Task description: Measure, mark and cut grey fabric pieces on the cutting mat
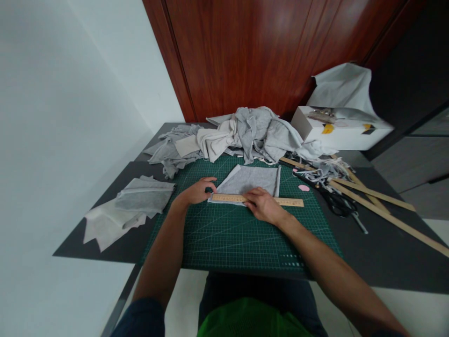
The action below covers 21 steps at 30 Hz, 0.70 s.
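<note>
A wooden ruler lies across the lower edge of a piece of grey fabric, its right end reaching past the cloth. My right hand is closed on the middle of the ruler, fingers over its upper edge. At the ruler's left end is my left hand, with its fingers apart and bent beside the fabric's lower left corner. Whether those fingertips touch the cloth or the ruler, I cannot tell. Both things rest on a green cutting mat printed with a grid.
Crumpled grey and cream cloth is heaped along the back. More fabric pieces lie at left. To the right are black-handled scissors, wooden strips, a pink piece and cloth scraps. A white box stands at back right.
</note>
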Each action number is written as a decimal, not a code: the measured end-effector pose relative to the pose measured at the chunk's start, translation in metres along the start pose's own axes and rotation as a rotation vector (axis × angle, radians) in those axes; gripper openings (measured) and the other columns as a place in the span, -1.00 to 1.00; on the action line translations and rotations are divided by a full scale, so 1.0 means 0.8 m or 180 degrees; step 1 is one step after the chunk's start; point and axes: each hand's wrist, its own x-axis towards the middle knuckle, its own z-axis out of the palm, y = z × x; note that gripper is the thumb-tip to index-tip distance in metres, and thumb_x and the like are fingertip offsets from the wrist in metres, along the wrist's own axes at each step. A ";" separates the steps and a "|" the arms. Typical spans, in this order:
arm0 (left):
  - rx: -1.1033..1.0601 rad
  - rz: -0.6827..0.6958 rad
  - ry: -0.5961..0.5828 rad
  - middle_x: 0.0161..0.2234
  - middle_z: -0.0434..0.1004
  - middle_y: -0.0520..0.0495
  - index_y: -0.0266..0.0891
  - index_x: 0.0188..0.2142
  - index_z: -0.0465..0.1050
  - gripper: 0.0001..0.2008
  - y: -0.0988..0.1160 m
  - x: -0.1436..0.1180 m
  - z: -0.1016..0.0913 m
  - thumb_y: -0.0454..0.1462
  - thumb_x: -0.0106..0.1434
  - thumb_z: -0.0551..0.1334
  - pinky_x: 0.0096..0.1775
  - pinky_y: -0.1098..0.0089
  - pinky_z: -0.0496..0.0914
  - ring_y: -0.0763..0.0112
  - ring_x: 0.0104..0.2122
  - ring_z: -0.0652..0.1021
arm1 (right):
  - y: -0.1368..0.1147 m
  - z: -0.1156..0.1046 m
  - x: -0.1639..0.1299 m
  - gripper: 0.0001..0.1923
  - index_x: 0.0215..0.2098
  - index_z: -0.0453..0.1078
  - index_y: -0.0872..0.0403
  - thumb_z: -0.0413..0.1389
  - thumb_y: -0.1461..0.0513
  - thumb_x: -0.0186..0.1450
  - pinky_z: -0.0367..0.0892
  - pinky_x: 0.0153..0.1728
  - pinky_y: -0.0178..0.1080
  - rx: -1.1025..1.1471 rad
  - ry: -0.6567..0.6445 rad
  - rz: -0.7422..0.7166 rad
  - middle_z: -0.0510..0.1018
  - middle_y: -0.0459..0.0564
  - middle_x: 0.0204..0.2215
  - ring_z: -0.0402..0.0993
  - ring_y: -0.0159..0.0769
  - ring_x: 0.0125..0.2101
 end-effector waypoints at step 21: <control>0.0257 0.0027 0.0514 0.07 0.62 -0.18 -0.19 -0.28 0.61 -0.85 0.035 0.012 0.002 -0.39 0.16 0.28 0.32 0.00 0.30 0.01 0.29 0.43 | 0.056 -0.052 -0.078 -0.66 0.12 0.57 0.06 0.19 0.25 0.40 0.37 0.12 0.15 -0.0194 0.0004 0.0606 0.64 0.21 0.04 0.54 0.03 0.07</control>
